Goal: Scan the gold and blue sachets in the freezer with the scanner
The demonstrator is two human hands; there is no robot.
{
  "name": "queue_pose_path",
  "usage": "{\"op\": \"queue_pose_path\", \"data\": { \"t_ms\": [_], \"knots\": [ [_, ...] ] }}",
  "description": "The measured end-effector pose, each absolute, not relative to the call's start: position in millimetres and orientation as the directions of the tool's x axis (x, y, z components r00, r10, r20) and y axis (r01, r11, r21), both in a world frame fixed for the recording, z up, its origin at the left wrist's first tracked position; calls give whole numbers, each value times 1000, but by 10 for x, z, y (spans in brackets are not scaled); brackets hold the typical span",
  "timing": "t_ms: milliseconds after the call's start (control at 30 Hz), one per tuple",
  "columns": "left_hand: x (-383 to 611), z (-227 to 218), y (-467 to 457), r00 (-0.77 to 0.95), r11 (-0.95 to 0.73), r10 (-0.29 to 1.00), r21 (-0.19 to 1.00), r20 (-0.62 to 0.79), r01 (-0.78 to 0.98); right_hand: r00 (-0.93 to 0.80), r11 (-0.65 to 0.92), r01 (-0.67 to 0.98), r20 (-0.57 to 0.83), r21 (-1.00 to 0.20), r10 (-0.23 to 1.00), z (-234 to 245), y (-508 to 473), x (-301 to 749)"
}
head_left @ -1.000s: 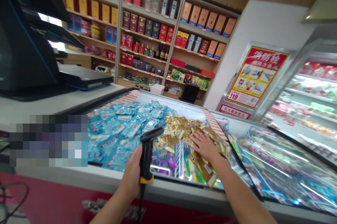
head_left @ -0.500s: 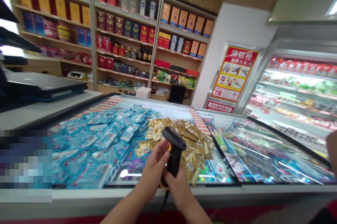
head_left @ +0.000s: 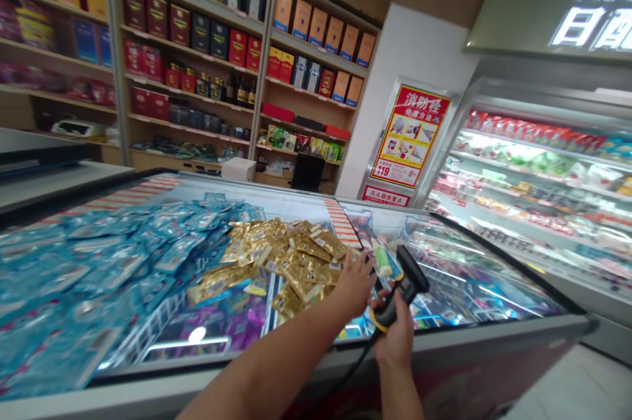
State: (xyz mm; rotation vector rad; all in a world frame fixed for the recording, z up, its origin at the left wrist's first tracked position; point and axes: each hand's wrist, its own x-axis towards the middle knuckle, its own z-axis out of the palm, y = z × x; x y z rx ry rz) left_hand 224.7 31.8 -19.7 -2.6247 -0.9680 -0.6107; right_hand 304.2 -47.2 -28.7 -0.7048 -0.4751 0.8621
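Note:
My right hand (head_left: 399, 334) is wrapped round the handle of a black barcode scanner (head_left: 413, 275) with yellow trim, held above the glass-topped freezer. Its cable hangs down past the freezer's front edge. My left hand (head_left: 353, 285) has its fingers stretched out over the right side of a pile of gold foil packets (head_left: 296, 255). Whether its fingertips touch the packets I cannot tell. A wide heap of light-blue packets (head_left: 113, 255) lies on the glass to the left of the gold ones.
The freezer's front rim (head_left: 197, 377) runs below my arms. Packaged goods show under its glass. Shelves with boxed bottles (head_left: 192, 31) stand behind, beside a red and yellow poster (head_left: 409, 137). A lit chiller (head_left: 543, 170) is at the right, and a counter (head_left: 64, 173) at the left.
The view has swung to the right. My left hand has come off the scanner and spread over the gold packets. My right hand has moved rightward with the scanner.

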Motion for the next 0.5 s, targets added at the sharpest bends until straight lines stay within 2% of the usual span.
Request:
{"op": "queue_pose_path", "data": {
  "t_ms": [133,233,500],
  "knots": [
    [2297,-252,576,599,-654,675,-28,430,756,596,420,-505,47,-754,801,-449,-402,3083],
    [2106,-270,614,549,-616,708,7,444,788,568,398,-483,67,-780,820,-477,-395,3084],
    [1235,-150,515,644,-668,657,-93,392,738,536,383,-502,69,-775,841,-459,-436,3065]
  ]
}}
